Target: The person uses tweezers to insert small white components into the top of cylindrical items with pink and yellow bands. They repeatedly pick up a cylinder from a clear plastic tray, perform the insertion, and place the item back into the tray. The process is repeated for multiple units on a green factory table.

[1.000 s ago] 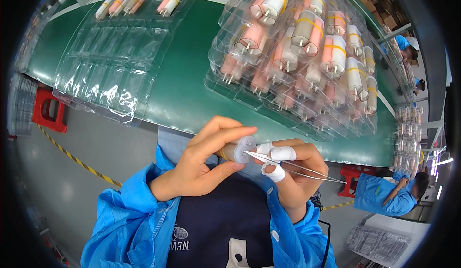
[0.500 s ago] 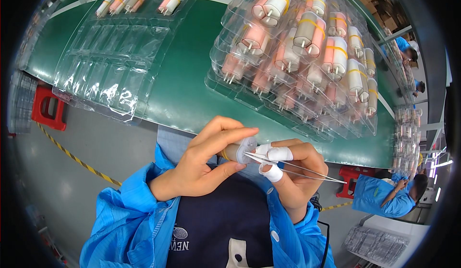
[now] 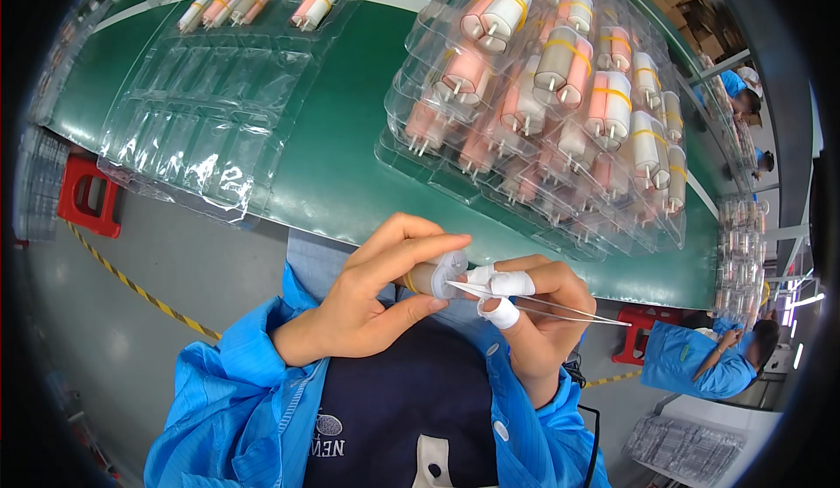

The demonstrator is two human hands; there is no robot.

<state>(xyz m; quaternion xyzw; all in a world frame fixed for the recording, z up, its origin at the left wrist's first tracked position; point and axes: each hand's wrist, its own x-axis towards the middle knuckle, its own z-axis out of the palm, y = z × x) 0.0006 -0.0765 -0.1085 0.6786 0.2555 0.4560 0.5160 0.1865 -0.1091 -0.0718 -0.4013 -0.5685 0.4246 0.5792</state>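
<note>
Two hands busy on one little part, so going left to right: a red stool (image 3: 87, 196) is standing off to the side, and a clear plastic tray (image 3: 199, 125) with bare slots is lying on the green bench (image 3: 337, 192), a few banded cylinder pairs (image 3: 313, 9) sitting towards its far end. My left hand (image 3: 360, 291) is clamping a greyish banded cylinder part (image 3: 423, 279) in front of my chest, just off the bench edge, thumb and fingers on opposite sides, its pale end facing right. Metal tweezers (image 3: 604, 320) are resting their tips at that end; can't tell if they're pinching anything. My right hand (image 3: 544, 341), white tape on its fingers, is squeezing the tweezers. Beyond it, stacked trays (image 3: 523, 177) are holding loads more cylinders. Looks to me like I'm doing the fiddly end-face step. I'm guessing the next move is calling for a steady left hold and gentle tip work.
</note>
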